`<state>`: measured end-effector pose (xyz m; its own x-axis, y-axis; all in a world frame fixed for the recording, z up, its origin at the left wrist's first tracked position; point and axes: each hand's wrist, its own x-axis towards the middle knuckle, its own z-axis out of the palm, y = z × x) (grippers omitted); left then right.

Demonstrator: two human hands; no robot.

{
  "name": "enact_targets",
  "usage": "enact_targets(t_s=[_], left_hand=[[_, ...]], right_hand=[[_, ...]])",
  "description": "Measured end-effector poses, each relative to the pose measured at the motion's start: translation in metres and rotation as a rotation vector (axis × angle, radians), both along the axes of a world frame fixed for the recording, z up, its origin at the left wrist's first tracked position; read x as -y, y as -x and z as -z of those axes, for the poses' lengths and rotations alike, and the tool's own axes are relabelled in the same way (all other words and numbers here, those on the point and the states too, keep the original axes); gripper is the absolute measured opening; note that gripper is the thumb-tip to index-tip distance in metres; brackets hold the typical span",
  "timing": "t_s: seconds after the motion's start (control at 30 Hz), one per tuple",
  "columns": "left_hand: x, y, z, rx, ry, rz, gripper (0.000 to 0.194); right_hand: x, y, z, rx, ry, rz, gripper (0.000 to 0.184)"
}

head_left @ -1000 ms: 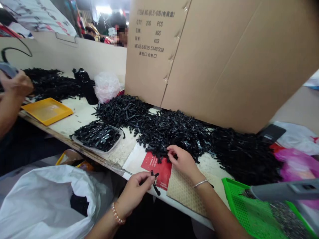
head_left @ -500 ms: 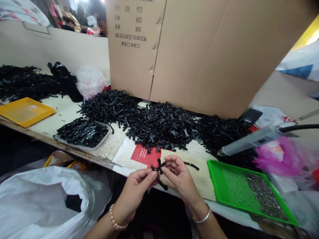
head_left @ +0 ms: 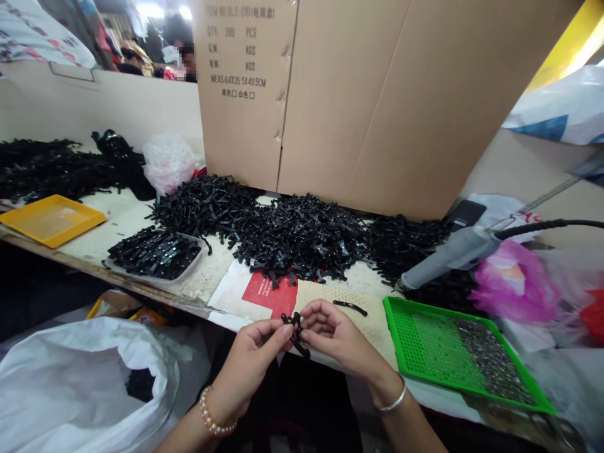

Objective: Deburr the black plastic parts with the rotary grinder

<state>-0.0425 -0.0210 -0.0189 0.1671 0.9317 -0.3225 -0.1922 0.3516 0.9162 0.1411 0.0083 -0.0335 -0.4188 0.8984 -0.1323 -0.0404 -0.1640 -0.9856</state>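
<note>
Small black jointed plastic parts (head_left: 296,336) are pinched between my two hands, over the front edge of the bench. My left hand (head_left: 262,352) grips them from the left with thumb and forefinger. From the right, my right hand (head_left: 333,336) closes thumb and fingers on the same cluster; the fingertips hide part of it. A single curved black strip (head_left: 350,307) lies on the cream textured mat (head_left: 321,294) just beyond my right hand. Behind it spreads a heap of loose black parts (head_left: 302,236).
A green tray (head_left: 425,352) of small metal pieces sits at right, below a grey powered screwdriver (head_left: 438,258). To the left are a clear tub (head_left: 201,255) of black strips and a yellow tray (head_left: 51,220). A large carton (head_left: 368,107) stands behind; a white sack (head_left: 70,384) is below left.
The black parts between my fingers have turned from a spread cross shape to a more closed-up cluster. My hands stay together. The camera view has tilted up slightly and shifted.
</note>
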Motion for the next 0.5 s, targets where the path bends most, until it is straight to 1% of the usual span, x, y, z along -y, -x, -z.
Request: enact_targets(t_s=[0.07,0.13,0.23,0.33,0.5], left_hand=[[0.002,0.000,-0.001,-0.009,0.010,0.036,0.033],[0.004,0.001,-0.004,-0.034,0.000,0.071,0.033],[0.007,0.001,-0.007,-0.074,-0.020,0.157,0.036],[0.010,-0.001,-0.009,-0.084,-0.002,0.224,0.042],[0.011,-0.002,-0.006,-0.093,0.040,0.236,0.050]], right_hand=[[-0.001,-0.005,0.000,0.025,-0.025,-0.009,0.043],[-0.002,-0.009,-0.001,0.026,-0.048,0.062,0.050],[-0.002,-0.007,-0.004,-0.028,-0.034,0.188,0.046],[0.001,0.002,-0.007,-0.069,-0.001,0.189,0.042],[0.005,0.011,-0.011,-0.108,0.067,0.182,0.042]])
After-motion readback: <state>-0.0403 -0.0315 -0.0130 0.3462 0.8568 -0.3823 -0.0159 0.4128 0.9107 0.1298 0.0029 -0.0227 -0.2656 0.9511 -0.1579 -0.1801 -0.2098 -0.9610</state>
